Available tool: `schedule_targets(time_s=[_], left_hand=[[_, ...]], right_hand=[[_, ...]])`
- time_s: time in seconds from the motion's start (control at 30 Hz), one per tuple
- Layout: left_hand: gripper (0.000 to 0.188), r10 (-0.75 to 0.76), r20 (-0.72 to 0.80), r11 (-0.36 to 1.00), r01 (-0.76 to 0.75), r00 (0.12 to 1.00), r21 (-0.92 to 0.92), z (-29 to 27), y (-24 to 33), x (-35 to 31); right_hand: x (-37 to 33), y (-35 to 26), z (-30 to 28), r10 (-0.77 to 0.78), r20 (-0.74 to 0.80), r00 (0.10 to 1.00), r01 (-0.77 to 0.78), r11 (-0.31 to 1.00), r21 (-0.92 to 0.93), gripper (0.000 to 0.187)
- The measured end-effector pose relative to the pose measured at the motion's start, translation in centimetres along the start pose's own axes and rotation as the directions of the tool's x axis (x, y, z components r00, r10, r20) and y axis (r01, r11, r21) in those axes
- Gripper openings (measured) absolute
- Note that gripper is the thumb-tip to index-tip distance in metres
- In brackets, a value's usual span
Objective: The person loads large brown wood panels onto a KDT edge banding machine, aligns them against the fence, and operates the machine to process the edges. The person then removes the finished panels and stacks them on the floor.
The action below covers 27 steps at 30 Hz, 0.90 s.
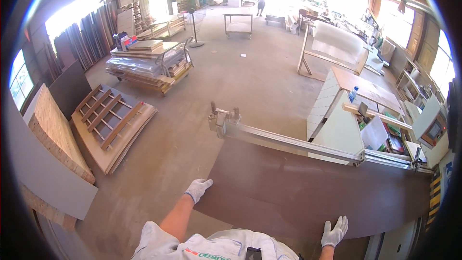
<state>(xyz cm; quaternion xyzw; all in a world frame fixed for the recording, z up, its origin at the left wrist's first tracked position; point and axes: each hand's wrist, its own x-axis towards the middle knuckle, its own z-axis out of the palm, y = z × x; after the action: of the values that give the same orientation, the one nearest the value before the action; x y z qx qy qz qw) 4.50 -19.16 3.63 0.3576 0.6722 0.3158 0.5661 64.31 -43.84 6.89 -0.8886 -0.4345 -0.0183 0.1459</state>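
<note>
A large, flat, dark brown rectangular panel point(288, 188) spans the lower centre to lower right of the frame, its long axis running left to right, under or against a long silvery metal rail point(298, 143) along its far side. The left hand in a whitish work glove point(197, 191) is at the panel's left short edge, so the panel lies to the right of its fingers; these look close together, but I cannot tell whether they clamp the edge. The right hand in a matching glove point(334, 231) is at the near long edge, lower right, fingers spread apart, with most of the panel beyond them toward the rail. Both hands look about equally near the panel.
</note>
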Motion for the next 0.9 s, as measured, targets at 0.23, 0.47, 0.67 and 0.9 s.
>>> schedule_targets(time_s=[0.23,0.47,0.67,0.9], left_hand=[[0.049,-0.027,0.020,0.999,0.028,0.999,-0.030,0.3,0.1,-0.4],[0.049,0.016,0.034,1.000,-0.016,0.999,0.012,0.4,-0.3,0.1],[0.049,-0.008,0.022,1.000,0.008,1.000,0.015,0.0,-0.4,-0.3],[0.050,-0.007,0.001,0.997,0.007,1.000,0.074,0.5,1.4,-1.7]], right_hand=[[0.1,0.5,0.5,-0.017,-0.072,0.997,0.020,0.999,0.031,0.073],[-0.4,-1.0,-0.8,0.012,-0.060,0.998,-0.009,0.999,0.041,0.070],[0.0,-0.3,-0.6,-0.151,-0.135,0.979,0.139,0.986,-0.089,0.071],[0.0,-0.2,0.2,-0.011,-0.074,0.997,0.014,0.999,0.035,0.068]])
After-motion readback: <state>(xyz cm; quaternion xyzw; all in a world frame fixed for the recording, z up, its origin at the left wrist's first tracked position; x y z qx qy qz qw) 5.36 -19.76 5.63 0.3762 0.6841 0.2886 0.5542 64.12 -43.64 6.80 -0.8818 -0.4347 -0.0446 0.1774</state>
